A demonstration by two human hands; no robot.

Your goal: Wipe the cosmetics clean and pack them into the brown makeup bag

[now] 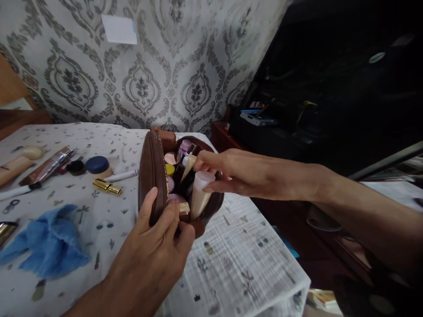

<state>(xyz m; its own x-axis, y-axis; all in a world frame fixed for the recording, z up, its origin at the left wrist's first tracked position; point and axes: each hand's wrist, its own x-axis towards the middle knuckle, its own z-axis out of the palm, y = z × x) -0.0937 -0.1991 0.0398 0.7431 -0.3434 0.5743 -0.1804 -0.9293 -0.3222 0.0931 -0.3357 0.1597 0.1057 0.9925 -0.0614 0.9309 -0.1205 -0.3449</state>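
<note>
A brown zippered makeup bag (pixel 150 176) stands open on the cloth-covered table, packed with cosmetics. My left hand (pixel 155 246) grips its near side, some fingertips over the zipper edge. Reaching in from the right, my right hand (pixel 221 169) has its fingers and thumb closed around the top of a beige cosmetic bottle (pixel 200 198) with a pale pink cap. The bottle stands tilted at the bag's right side. Beside my right fingertips is a slim beige tube (pixel 188 167). A yellow lid (pixel 169 170) and a gold-brown box-like item (pixel 184 211) also show inside.
On the left lie a blue cloth (pixel 49 242), a blue-lidded jar (pixel 98 166), a gold lipstick tube (pixel 107 186), a white pen-like stick (pixel 122 175) and several cosmetic tubes. The table edge (pixel 277 240) drops off at the right, near a large dark screen-like surface (pixel 330 88).
</note>
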